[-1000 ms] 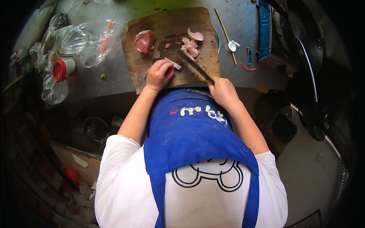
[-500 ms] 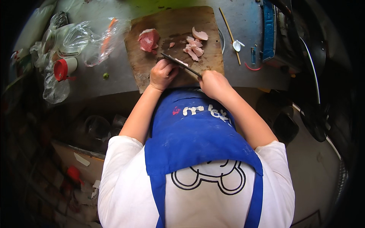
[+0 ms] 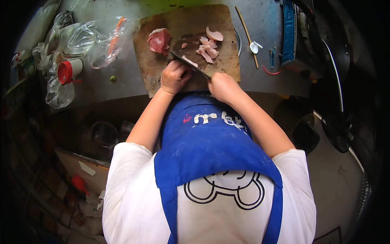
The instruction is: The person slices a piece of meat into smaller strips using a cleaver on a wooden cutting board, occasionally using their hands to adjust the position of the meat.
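Observation:
My right hand (image 3: 223, 86) is closed around the handle of a knife (image 3: 189, 64), whose dark blade slants up and left over the wooden cutting board (image 3: 148, 77). Against the blade's near side, my left hand (image 3: 174, 77) is closed, fingers curled; whatever it presses on is mostly hidden beneath it. A pale pink strip of meat (image 3: 190, 61) shows just beyond the blade. Farther up the board lie a darker red chunk of meat (image 3: 159, 40) at the left, a tiny scrap (image 3: 184, 45), and several pale cut pieces (image 3: 208, 49) at the right.
Left of the board are clear plastic bags (image 3: 87, 38), a red-lidded white jar (image 3: 65, 73) and a small green lump (image 3: 113, 78). To its right lie a wooden stick (image 3: 246, 34), a white spoon (image 3: 254, 48) and a blue-sided stove (image 3: 288, 32). The counter's edge runs close before my apron.
The knife and my right hand have shifted slightly left. More of the pale strip shows beyond the blade. My left hand stays nearly where it was.

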A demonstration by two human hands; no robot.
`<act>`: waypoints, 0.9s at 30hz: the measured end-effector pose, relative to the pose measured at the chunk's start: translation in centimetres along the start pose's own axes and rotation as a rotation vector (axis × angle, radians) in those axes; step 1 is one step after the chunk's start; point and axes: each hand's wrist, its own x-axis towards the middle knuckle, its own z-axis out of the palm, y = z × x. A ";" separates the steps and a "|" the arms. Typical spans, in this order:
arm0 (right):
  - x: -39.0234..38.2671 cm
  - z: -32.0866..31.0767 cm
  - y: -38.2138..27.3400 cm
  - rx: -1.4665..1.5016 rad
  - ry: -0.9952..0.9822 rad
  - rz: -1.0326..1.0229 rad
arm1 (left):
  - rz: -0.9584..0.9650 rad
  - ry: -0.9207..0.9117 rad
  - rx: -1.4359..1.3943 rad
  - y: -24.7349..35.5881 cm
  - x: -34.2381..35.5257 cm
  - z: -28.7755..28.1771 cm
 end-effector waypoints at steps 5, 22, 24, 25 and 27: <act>2.5 1.1 -1.2 0.035 0.094 -0.029 | 0.000 -0.031 0.036 -0.1 -0.1 0.2; -5.7 -5.5 7.3 -0.213 0.526 -0.088 | -0.355 -0.090 -0.144 -0.3 6.5 -2.5; -5.3 -5.3 8.1 -0.283 0.614 -0.187 | -0.428 -0.110 -0.175 1.2 9.2 -3.8; -4.9 -5.1 8.4 -0.315 0.616 -0.207 | -0.293 -0.272 -0.184 2.3 10.8 -4.0; -3.9 -4.9 8.6 -0.379 0.624 -0.261 | 0.035 -0.442 -0.188 5.7 12.9 -3.3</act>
